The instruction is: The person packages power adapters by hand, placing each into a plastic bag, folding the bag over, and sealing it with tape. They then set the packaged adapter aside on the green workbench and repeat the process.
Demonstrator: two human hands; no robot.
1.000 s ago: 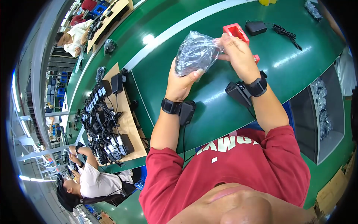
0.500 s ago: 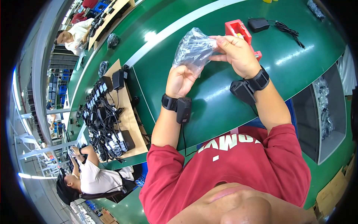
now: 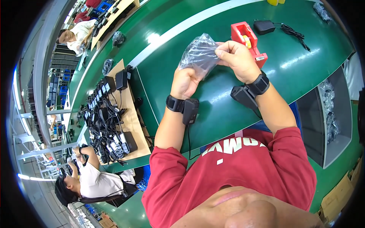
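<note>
A clear plastic bag [image 3: 197,53] with a dark item inside is held above the green table [image 3: 213,98]. My left hand [image 3: 184,81] grips it from below. My right hand [image 3: 237,59] pinches the bag's upper right edge between thumb and fingers. Both wrists carry black bands with small black devices attached. Just behind my right hand stands a red tape dispenser [image 3: 247,38].
A black power adapter [image 3: 264,26] with a coiled cable lies at the far right of the table. A brown board [image 3: 114,121] on the left holds several black adapters and cables. A bin [image 3: 329,114] of bagged items sits at the right. Other people work at the left.
The bag has been turned and gathered; my right hand has shifted from the bag's side to pinching its upper edge. My left hand stays under it.
</note>
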